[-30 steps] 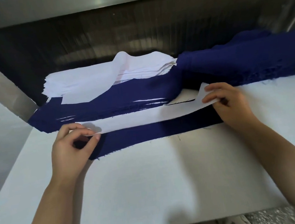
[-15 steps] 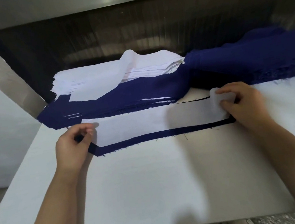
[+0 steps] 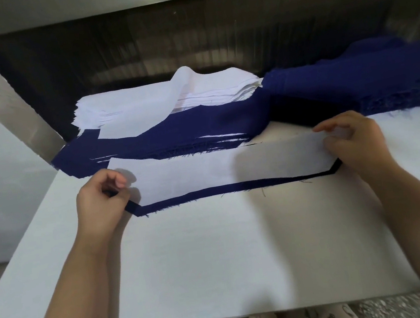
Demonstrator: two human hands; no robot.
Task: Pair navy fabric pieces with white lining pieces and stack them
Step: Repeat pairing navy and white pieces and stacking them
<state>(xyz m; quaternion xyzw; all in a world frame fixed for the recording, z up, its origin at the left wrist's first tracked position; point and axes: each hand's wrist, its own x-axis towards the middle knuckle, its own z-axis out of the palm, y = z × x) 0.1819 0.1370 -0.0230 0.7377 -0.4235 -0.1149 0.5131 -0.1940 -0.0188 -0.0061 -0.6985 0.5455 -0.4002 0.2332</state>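
Note:
A long white lining piece [image 3: 220,169] lies on top of a navy fabric piece [image 3: 233,188], whose edge shows as a thin dark border along the near side. My left hand [image 3: 101,200] pinches the left end of the pair. My right hand [image 3: 353,142] pinches the right end. Behind them lies a stack of paired navy and white pieces [image 3: 175,139]. Further back is a pile of white lining pieces [image 3: 160,99], and to the right a heap of navy fabric [image 3: 352,82].
The white table [image 3: 228,256] spreads out in front of me, its near edge at the bottom. A grey slanted metal post [image 3: 6,103] stands at the left. A dark ribbed wall [image 3: 190,38] runs behind the piles.
The white lining has been laid down flat over the navy piece, covering all but its near edge. Both hands moved slightly outward along the ends.

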